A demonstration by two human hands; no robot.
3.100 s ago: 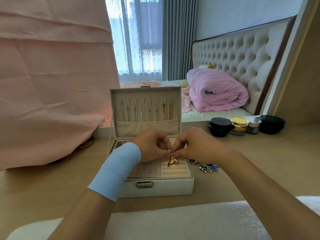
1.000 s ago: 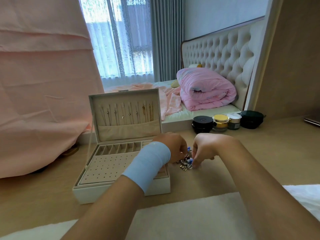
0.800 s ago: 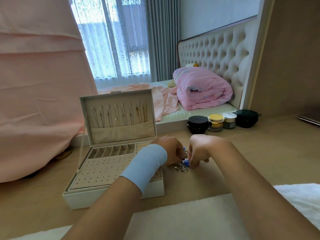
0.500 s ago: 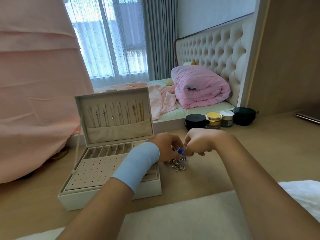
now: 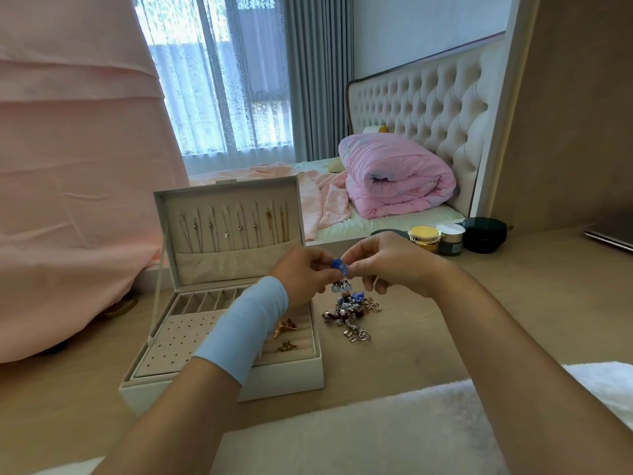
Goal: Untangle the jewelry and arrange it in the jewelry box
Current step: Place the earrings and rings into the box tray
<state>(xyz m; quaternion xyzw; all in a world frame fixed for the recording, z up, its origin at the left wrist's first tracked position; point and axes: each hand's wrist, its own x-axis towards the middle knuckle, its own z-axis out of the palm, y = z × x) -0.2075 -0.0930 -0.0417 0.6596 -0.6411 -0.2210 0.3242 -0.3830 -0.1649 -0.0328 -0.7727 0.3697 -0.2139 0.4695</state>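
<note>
**Inspector:** What is held, and where?

**Recorder:** A blue charm piece [image 5: 338, 263] is pinched between the fingers [image 5: 322, 260] of the left hand [image 5: 303, 274] and those of the right hand [image 5: 387, 265]. It is raised above the floor [image 5: 513, 303], just right of the jewelry box [image 5: 222, 383]. Small pale charms [image 5: 340, 286] are seen dangling from it.

**Inspector:** What cannot be made out?

**Recorder:** Whether the piece is linked to the tangled pile [image 5: 352, 313] beneath cannot be told, as any chain is too fine to be seen. Part of the box's tray is covered by the left forearm and its light blue wristband [image 5: 243, 327].

**Inspector:** How are the hands posed?

**Recorder:** The hands are held facing each other, backs up, with thumbs and forefingers closed on the piece. The right hand's lower fingers are curled loosely underneath.

**Inspector:** And the containers?

**Recorder:** The box is stood open on the floor with its lid [image 5: 229, 197] upright. Necklaces [image 5: 236, 228] are hung in a row inside the lid, above a pocket. In the base, a perforated earring panel [image 5: 171, 341] is set at the left. Two gold pieces [image 5: 286, 327] are laid on the ring rolls at the right. The pile is lying on the floor just beside the box's right wall. Cosmetic jars [image 5: 424, 234] are noted beyond the right hand, and one is partly hidden by it.
</note>
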